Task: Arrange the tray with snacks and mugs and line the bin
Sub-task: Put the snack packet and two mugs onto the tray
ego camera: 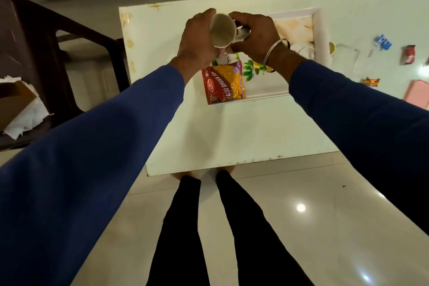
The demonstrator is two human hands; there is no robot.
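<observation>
Cream mug [222,33] tilted, mouth toward camera — above floral tray [316,28] with red-yellow snack packet [224,81].

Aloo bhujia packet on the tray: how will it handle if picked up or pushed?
The snack packet looks like a printed foil pouch, so probably floppy and light; a pinch at one edge would likely let it sag. Its glossy film may be slippery. It lies flat, overhanging the tray near rim, so a push should slide it, not roll, perhaps off onto the table.

**A room in a home**

Glossy pale floor tiles [301,227] reflect ceiling lights. A low white bench [232,134] carries a floral tray [316,30], a snack packet [224,83] and small sachets [371,82]. A dark plastic chair [46,42] stands beside it.
</observation>
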